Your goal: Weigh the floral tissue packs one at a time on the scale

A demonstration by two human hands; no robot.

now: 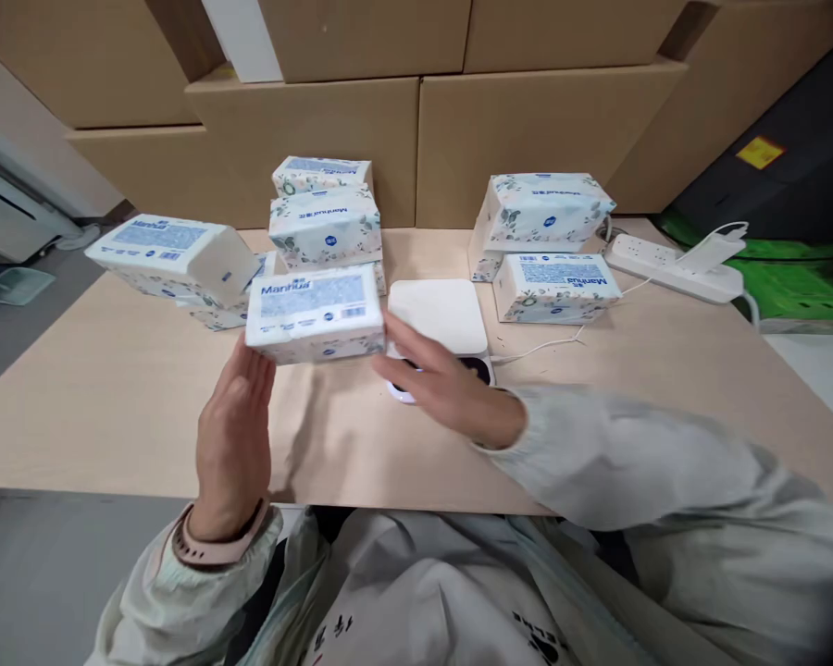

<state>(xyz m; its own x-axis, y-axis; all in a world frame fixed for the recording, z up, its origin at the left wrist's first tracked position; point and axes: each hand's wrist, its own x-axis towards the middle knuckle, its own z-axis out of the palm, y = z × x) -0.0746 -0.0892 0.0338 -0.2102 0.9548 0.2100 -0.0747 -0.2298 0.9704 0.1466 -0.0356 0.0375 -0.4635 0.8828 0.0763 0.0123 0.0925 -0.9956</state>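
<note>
A white and blue pack of tissues [316, 316] is held between my two hands, raised over the table with its printed side up. My left hand [232, 439] presses against its left end, the fingers partly hidden by the pack. At its right end are the fingers of my right hand [448, 379], which reaches across in front of a white kitchen scale [437, 314]. The scale's platform carries nothing, and my hand covers part of its dark display.
More tissue packs are stacked at the left [173, 254], behind the held pack [326, 227] and at the right [555, 287]. A white power strip [673, 266] with cables lies at the far right. Cardboard boxes [548, 139] wall off the table's [145, 407] back.
</note>
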